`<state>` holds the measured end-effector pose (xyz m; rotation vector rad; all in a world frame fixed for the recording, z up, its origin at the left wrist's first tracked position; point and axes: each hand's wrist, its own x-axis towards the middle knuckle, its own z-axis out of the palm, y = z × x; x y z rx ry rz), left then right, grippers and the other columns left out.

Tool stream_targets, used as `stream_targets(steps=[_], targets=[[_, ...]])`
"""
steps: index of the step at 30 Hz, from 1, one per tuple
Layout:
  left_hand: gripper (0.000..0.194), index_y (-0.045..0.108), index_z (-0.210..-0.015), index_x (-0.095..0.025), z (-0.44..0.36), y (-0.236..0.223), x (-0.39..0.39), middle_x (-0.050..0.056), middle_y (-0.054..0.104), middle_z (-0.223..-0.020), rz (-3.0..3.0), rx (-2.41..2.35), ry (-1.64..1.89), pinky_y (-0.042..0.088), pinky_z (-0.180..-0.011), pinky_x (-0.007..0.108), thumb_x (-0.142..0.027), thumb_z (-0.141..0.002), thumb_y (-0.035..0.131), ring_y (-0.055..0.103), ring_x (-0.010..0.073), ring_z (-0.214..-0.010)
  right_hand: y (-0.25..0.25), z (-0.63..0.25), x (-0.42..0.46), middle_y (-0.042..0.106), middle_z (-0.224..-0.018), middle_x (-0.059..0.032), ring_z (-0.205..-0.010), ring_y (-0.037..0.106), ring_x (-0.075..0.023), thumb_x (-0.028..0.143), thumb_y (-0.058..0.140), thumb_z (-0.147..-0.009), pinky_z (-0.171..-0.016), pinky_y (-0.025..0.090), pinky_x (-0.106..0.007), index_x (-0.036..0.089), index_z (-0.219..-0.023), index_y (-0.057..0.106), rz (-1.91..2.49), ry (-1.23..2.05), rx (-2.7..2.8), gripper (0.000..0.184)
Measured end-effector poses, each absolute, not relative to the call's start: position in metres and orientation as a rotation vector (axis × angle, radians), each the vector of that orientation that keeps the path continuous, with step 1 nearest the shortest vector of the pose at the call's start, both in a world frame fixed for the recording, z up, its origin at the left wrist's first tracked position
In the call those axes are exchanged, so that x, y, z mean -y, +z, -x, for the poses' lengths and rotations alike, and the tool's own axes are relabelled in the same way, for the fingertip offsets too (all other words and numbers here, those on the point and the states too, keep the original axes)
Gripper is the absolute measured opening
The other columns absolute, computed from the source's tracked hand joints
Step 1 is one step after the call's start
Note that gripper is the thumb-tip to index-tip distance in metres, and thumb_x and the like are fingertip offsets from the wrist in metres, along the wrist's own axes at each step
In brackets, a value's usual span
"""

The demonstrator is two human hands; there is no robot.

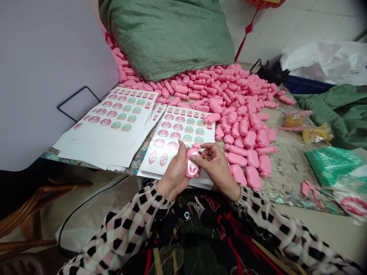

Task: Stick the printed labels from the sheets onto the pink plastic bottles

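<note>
Head view: your left hand (172,177) is closed around 1 pink plastic bottle (192,162), held over the lower edge of the label sheet (174,133). Your right hand (218,168) is on the oval label (192,167) on the bottle's face; you cannot tell whether it grips or only touches. Beyond that sheet, the heap of pink bottles (235,103) shows no labels you can make out, and rows of labels remain on that sheet and on the stack of sheets (111,130) to its left.

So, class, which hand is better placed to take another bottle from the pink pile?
Probably the right hand: it sits nearest the pile, while the left hand cradles the pink bottle over the sticker sheet.
</note>
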<state>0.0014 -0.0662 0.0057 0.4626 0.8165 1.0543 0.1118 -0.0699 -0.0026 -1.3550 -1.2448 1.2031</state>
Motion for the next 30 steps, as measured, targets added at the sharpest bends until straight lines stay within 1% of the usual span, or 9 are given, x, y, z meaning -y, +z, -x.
stream_targets(steps=[4,6,9,15,19,21,23,24,30], targets=[[0.066,0.056,-0.087,-0.015,0.002,0.009,0.072,0.001,0.050,-0.055,-0.582,-0.866,1.037,0.034,-0.034,0.021,-0.074,-0.078,0.027,0.052,0.0135,-0.044,0.001,-0.110,0.067,0.056,-0.065,0.0041,-0.047,0.053,-0.0115,0.044,0.073,-0.066,-0.040,0.045,-0.026,0.021,-0.085,0.055,1.201,1.563,1.093,0.035],[0.058,0.052,-0.091,-0.017,0.005,0.010,0.077,0.000,0.052,-0.058,-0.653,-0.868,1.032,0.035,-0.036,0.021,-0.072,-0.077,0.037,0.051,0.0120,-0.043,0.003,-0.110,0.069,0.054,-0.058,0.0054,-0.044,0.050,-0.0102,0.044,0.073,-0.066,-0.040,0.043,-0.024,0.020,-0.081,0.057,1.195,1.594,1.070,0.032],[0.044,0.044,-0.099,-0.022,0.018,0.012,0.089,-0.001,0.057,-0.070,-0.798,-0.850,0.960,0.038,-0.040,0.020,-0.055,-0.075,0.060,0.054,0.0105,-0.047,0.005,-0.111,0.073,0.053,-0.053,0.0058,-0.045,0.049,-0.0094,0.045,0.069,-0.071,-0.044,0.041,-0.023,0.020,-0.077,0.060,1.192,1.641,1.097,0.027],[0.030,0.049,-0.105,-0.025,0.086,0.005,0.125,-0.001,0.059,-0.071,-0.898,-1.091,0.809,0.032,-0.042,0.018,-0.043,-0.082,0.057,0.050,0.0081,-0.047,-0.001,-0.122,0.081,0.062,-0.075,0.0009,-0.067,0.054,-0.0119,0.039,0.077,-0.064,-0.060,0.044,-0.025,0.021,-0.086,0.068,1.285,1.526,1.397,0.030],[0.036,0.060,-0.100,-0.022,0.160,-0.031,0.152,0.002,0.063,-0.078,-0.951,-1.602,0.675,0.036,-0.045,0.022,-0.047,-0.074,0.063,0.052,0.0125,-0.053,-0.006,-0.131,0.089,0.064,-0.081,-0.0018,-0.071,0.055,-0.0140,0.040,0.077,-0.062,-0.062,0.045,-0.026,0.021,-0.087,0.069,1.384,1.507,1.474,0.033],[0.045,0.064,-0.099,-0.021,0.191,-0.058,0.163,0.008,0.065,-0.102,-0.944,-1.836,0.652,0.044,-0.061,0.026,-0.047,-0.063,0.073,0.060,0.0228,-0.081,-0.008,-0.133,0.091,0.064,-0.081,-0.0018,-0.072,0.056,-0.0143,0.041,0.076,-0.064,-0.063,0.045,-0.026,0.022,-0.087,0.069,1.398,1.537,1.492,0.031],[0.058,0.064,-0.104,-0.021,0.211,-0.085,0.168,0.011,0.059,-0.120,-0.782,-1.918,0.696,0.044,-0.078,0.030,-0.045,-0.054,0.079,0.052,0.0302,-0.109,-0.008,-0.134,0.093,0.064,-0.080,-0.0013,-0.072,0.056,-0.0142,0.042,0.074,-0.066,-0.063,0.046,-0.026,0.022,-0.087,0.069,1.403,1.555,1.537,0.029],[0.060,0.063,-0.105,-0.020,0.215,-0.097,0.169,0.013,0.058,-0.122,-0.724,-1.916,0.702,0.044,-0.080,0.031,-0.047,-0.054,0.078,0.050,0.0312,-0.112,-0.008,-0.133,0.093,0.064,-0.079,-0.0011,-0.071,0.056,-0.0140,0.042,0.073,-0.067,-0.062,0.046,-0.026,0.022,-0.087,0.069,1.402,1.555,1.556,0.028],[0.062,0.054,-0.117,-0.016,0.202,-0.153,0.147,0.015,0.062,-0.112,-0.444,-1.778,0.794,0.047,-0.073,0.033,-0.058,-0.073,0.060,0.061,0.0216,-0.087,-0.009,-0.132,0.096,0.062,-0.074,-0.0009,-0.065,0.054,-0.0128,0.042,0.073,-0.068,-0.057,0.044,-0.024,0.021,-0.085,0.068,1.396,1.543,1.596,0.028]])
